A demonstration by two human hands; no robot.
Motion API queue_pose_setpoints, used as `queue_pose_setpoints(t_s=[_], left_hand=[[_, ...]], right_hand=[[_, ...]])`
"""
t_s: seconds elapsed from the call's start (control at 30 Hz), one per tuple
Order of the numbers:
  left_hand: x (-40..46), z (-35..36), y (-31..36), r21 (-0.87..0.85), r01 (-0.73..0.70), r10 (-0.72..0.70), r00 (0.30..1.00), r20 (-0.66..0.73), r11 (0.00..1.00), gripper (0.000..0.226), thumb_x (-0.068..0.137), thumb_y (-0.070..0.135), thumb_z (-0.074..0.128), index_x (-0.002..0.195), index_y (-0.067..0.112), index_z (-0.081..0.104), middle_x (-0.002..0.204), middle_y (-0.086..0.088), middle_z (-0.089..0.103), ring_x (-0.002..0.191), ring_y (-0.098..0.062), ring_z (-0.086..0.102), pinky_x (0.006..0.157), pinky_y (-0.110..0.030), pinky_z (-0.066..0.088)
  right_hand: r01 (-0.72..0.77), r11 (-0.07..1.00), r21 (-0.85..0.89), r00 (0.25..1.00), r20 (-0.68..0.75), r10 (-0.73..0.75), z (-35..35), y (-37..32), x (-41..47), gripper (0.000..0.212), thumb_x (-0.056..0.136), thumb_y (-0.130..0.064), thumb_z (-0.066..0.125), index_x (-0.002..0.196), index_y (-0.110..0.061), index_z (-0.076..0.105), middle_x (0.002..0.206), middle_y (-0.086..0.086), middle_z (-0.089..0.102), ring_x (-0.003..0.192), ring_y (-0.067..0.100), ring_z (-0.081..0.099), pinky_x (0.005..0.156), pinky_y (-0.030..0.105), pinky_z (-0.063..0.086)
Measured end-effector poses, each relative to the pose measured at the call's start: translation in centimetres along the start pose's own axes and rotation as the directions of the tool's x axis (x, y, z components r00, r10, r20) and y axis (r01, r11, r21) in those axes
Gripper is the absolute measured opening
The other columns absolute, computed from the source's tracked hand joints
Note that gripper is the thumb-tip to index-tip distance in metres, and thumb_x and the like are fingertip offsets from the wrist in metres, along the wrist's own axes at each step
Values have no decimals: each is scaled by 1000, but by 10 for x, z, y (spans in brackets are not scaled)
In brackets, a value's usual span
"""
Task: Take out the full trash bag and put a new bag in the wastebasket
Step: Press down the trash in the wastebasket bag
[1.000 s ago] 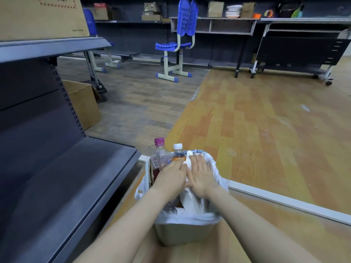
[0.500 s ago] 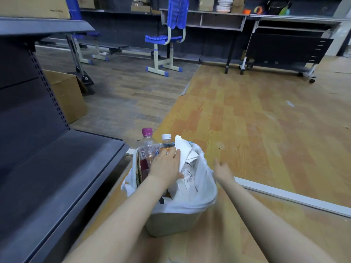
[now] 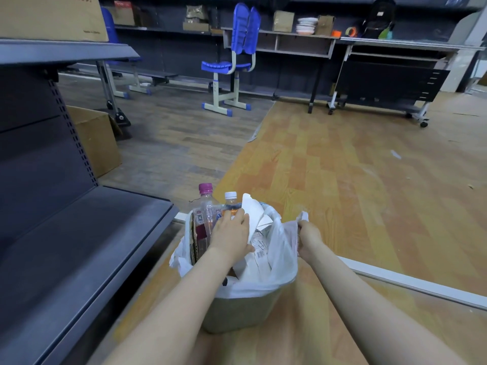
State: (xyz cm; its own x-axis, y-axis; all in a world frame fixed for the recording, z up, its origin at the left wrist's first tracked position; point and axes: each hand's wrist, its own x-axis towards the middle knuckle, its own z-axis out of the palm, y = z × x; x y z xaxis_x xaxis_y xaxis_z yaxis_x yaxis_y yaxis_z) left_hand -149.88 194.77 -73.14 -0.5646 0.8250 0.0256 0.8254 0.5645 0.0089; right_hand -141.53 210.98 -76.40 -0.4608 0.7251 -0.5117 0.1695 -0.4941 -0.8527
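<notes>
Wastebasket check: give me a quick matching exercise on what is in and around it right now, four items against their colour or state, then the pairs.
Column one:
1. left hand
2. right hand
3. taller bottle
4. shorter bottle

Column two:
A. white cap
B. pinching the trash bag edge, pulled up off the wastebasket rim
C. magenta cap
D. pressing flat on the papers inside the bag

Pairs: 1-D, 2-B, 3-C, 4-A
</notes>
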Motion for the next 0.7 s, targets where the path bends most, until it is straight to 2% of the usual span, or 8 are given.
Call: queue_pose_setpoints(t_s=[0.1,0.17,0.23,0.33,0.37,0.47,0.6,0.7], left_hand=[[0,1,-1,-6,1,-1,1000,3,1000,71,87,47,57,139,5,30,141,-7,31,125,-31,33,100,-35,34],[0,2,-2,1,-2,2,1000,-4,1000,72,88,47,56,139,5,29,142,-8,31,126,-32,33,101,-35,33],[0,3,-3,8,-8,8,1000,-14,1000,72,88,48,56,139,5,29,141,-8,32,126,-32,33,100,-35,34],[1,5,-4,3,-13,13,1000,-20,1000,72,88,48,55,139,5,29,141,-8,31,127,-32,32,100,-36,34],[1,6,-5,3,-14,14,1000,-21,1000,73,88,48,55,140,5,28,141,-8,31,127,-33,31,100,-36,34],[1,7,-6,5,-21,22,999,-34,1000,73,88,48,55,140,5,28,141,-8,31,127,-33,31,101,-36,33],[2,7,-6,0,-27,27,999,-43,1000,72,88,48,55,140,5,29,141,-8,31,127,-32,31,102,-36,32],[3,7,-6,-1,-26,26,999,-36,1000,73,88,48,55,140,4,29,141,-8,32,128,-32,31,102,-36,32]], right_hand=[[40,999,-37,999,-27,-41,3,4,3,36,98,-22,35,63,-13,39,51,-1,34,50,16,31,48,26,24],[89,991,-97,993,-74,-97,6,7,4,23,94,-28,44,79,-11,47,62,2,39,55,19,37,50,25,27],[122,982,-142,985,-102,-137,7,9,5,23,88,-32,58,87,-10,51,74,5,48,67,22,48,54,25,35],[121,975,-187,975,-163,-153,9,12,8,12,86,-15,61,76,-13,55,76,6,53,72,23,51,60,26,41],[133,975,-179,968,-188,-166,10,14,10,6,86,-11,59,80,-10,60,78,7,57,74,23,52,64,27,44],[211,964,-161,932,-264,-248,13,16,12,19,88,-8,57,103,-2,67,97,10,67,84,23,56,81,32,47],[371,908,-197,855,-309,-416,22,10,6,10,92,-8,51,93,-8,61,88,7,58,83,22,52,77,27,37],[466,850,-246,788,-321,-525,30,5,4,9,94,-9,47,87,-9,51,70,1,53,77,22,50,72,29,36]])
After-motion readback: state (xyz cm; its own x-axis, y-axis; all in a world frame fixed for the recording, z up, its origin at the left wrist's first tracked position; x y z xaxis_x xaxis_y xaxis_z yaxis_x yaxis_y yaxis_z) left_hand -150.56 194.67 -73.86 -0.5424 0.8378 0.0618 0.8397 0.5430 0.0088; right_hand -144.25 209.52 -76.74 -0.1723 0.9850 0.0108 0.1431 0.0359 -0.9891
